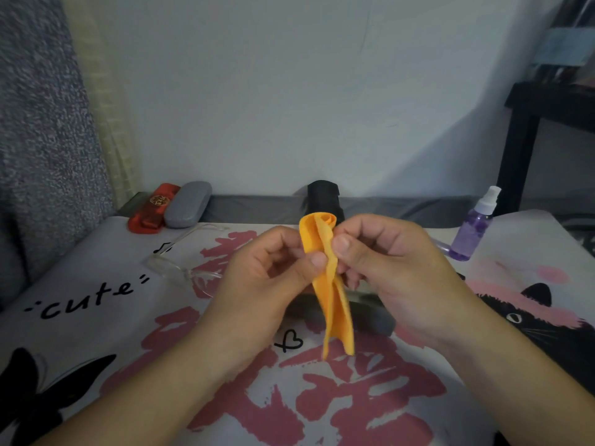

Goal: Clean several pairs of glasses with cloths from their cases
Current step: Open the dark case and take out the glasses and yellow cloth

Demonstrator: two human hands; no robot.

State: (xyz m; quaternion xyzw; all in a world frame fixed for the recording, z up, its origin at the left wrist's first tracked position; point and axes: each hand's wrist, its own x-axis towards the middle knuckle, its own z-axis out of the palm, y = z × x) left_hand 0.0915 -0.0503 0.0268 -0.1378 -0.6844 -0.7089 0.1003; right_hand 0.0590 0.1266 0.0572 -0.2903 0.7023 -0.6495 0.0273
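An orange cloth (333, 294) hangs folded lengthwise in the air above the table's middle. My left hand (273, 272) pinches its left edge between thumb and fingers. My right hand (386, 262) pinches its right edge at about the same height. A pair of clear-framed glasses (183, 268) lies open on the table to the left of my left hand. A dark grey case (373, 317) lies on the table under and behind the cloth, mostly hidden by my hands.
A red case (151, 210) and a grey case (188, 204) lie side by side at the back left. A black case (323, 196) stands at the back centre. A purple spray bottle (473, 230) stands at the right. The printed tablecloth (96, 333) covers the table.
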